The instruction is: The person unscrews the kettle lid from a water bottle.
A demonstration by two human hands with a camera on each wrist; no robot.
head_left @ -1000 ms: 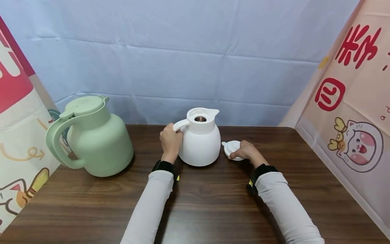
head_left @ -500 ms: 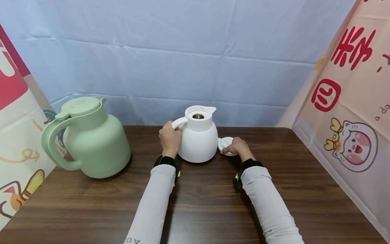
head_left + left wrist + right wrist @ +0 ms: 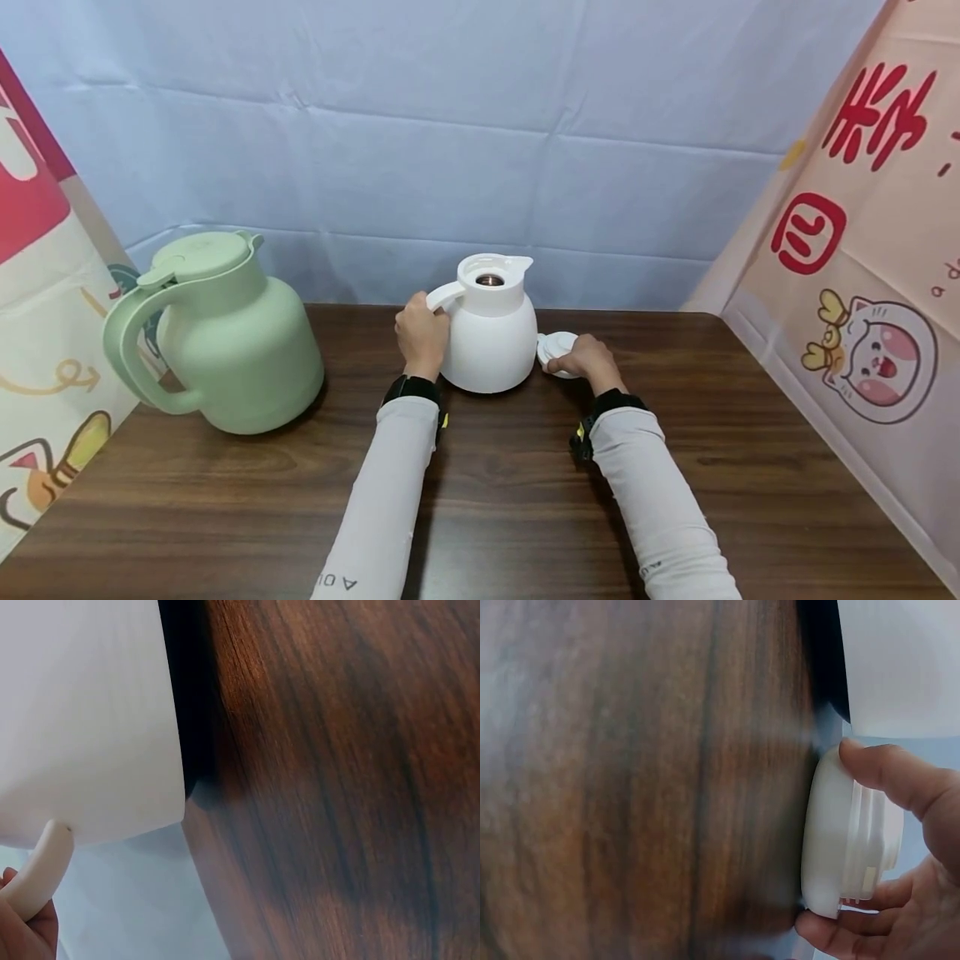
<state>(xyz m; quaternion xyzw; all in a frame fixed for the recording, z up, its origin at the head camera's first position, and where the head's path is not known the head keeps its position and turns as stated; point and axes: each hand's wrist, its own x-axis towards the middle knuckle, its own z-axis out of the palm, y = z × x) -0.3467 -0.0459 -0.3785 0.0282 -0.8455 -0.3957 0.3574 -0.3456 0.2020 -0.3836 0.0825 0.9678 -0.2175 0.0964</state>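
Note:
A white thermos jug (image 3: 491,346) stands upright on the table, its top uncovered and a coppery opening showing inside the rim. My left hand (image 3: 422,336) grips its handle (image 3: 46,866), at the jug's left side. To the right of the jug, its white lid (image 3: 555,346) lies upside down, with the stepped plug side up. My right hand (image 3: 588,362) holds that lid by the edge. In the right wrist view the thumb is on the near side of the lid (image 3: 825,832) and the other fingers are at the opposite side, close over the table.
On the left stands a larger green thermos jug (image 3: 243,350) with its lid on and its handle facing left. A pale blue cloth (image 3: 420,167) hangs behind the brown wooden table (image 3: 495,500). Printed banners (image 3: 870,275) flank both sides.
My right hand and the lid have moved left and slightly back, closer to the white jug. The jug has shifted a little away from me, with my left hand still on its handle.

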